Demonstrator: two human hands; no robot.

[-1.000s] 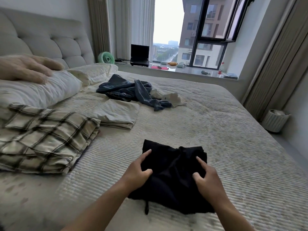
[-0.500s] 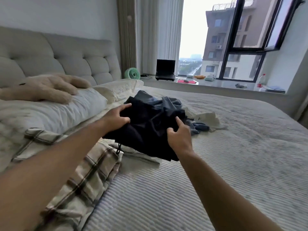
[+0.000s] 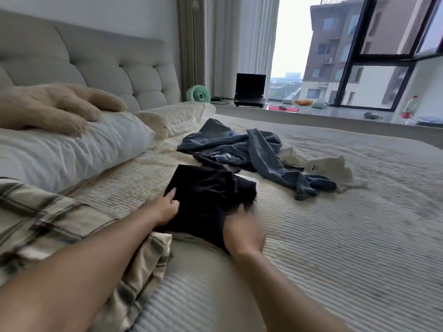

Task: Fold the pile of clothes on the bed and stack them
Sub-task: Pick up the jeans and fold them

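Black folded garment (image 3: 206,200) lies on the bed (image 3: 335,236), set down over a pale folded piece (image 3: 249,179) of which only a white edge shows at its far right corner. Left hand (image 3: 166,208) rests at the garment's left edge, fingers curled and pinching the cloth. Right hand (image 3: 243,230) lies on the garment's near right corner; motion blur hides the fingers, so cannot tell whether they grasp or lie loose.

Folded plaid garment (image 3: 60,224), cream with dark checks, sits to the left under the left forearm, its near corner just beside the black piece. Beyond, an unfolded heap: blue denim jeans (image 3: 239,149) crumpled, with a cream garment (image 3: 321,167) partly under them at the right. A small dark mark shows on the cream cloth, too small to read.

White pillow (image 3: 72,149) at left with a tan plush toy (image 3: 55,106) lying on top; a second cream pillow (image 3: 177,116) behind it against the tufted headboard (image 3: 107,63).

On the window ledge (image 3: 335,116): green fan (image 3: 198,93), open black laptop (image 3: 250,89), plastic bottle (image 3: 410,109) with a red label, writing unreadable
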